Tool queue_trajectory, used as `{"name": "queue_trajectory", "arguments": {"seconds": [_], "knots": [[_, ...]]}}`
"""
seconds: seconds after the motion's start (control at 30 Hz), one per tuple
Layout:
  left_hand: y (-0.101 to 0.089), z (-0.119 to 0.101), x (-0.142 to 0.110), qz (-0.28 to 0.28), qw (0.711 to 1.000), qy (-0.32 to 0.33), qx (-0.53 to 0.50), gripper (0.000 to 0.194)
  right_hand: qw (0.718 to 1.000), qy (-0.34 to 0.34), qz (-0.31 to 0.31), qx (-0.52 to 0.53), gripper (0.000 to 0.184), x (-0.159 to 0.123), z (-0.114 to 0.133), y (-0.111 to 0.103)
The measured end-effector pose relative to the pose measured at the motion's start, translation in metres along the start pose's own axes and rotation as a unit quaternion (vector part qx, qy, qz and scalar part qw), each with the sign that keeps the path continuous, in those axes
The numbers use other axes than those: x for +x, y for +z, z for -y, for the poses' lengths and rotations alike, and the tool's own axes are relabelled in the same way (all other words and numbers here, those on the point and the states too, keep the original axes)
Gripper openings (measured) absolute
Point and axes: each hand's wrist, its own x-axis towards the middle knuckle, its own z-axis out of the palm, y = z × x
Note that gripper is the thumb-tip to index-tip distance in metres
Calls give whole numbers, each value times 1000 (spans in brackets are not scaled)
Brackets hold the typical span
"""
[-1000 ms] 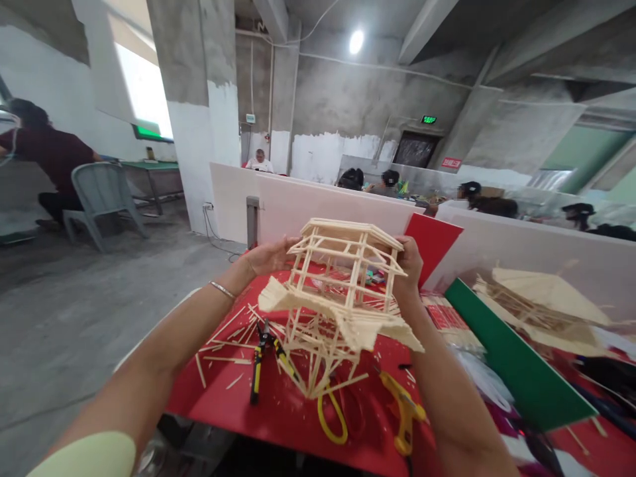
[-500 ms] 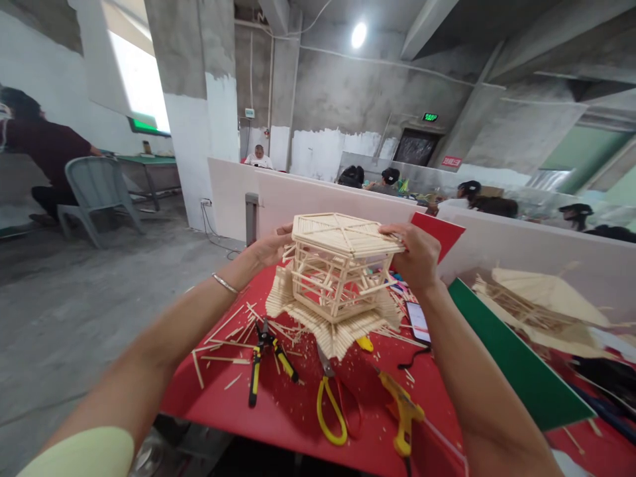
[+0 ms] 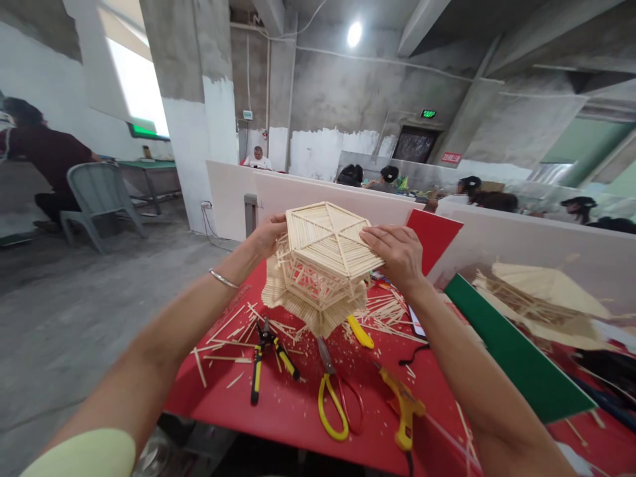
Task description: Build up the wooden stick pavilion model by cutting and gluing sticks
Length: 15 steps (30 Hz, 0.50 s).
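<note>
Between my two hands a model pavilion of thin wooden sticks (image 3: 325,248) is held above the table, its hexagonal flat top tilted towards me. Below that top are an open lattice body and a flared, ribbed skirt. My left hand (image 3: 271,235) grips the left edge, its fingers partly hidden behind the model. On the right, my right hand (image 3: 397,252) is closed over the edge of the top, fingers lying on its surface. Under the model lie scissors (image 3: 330,397) with yellow and red handles, pliers (image 3: 268,358) and a yellow glue gun (image 3: 405,411).
Loose sticks (image 3: 382,311) and crumbs are scattered over the red table (image 3: 223,397). A yellow-handled tool (image 3: 361,331) lies under the model. A green board (image 3: 517,351) leans at right, beside another stick model (image 3: 546,298). White partitions (image 3: 308,189) stand behind; several people sit beyond.
The pavilion has tipped towards me and shifted slightly left, so more of its flat top shows. Both hands moved with it, and the yellow-handled tool beneath is more exposed.
</note>
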Motion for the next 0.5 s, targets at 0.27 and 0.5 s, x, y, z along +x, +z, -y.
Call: {"name": "queue_trajectory", "arguments": {"seconds": [0.27, 0.5], "knots": [[4, -4, -10, -18, 998, -24, 54, 44, 999, 24, -22, -28, 30, -24, 0, 8], [11, -14, -18, -10, 997, -33, 69, 42, 995, 56, -55, -64, 18, -25, 10, -6]]}}
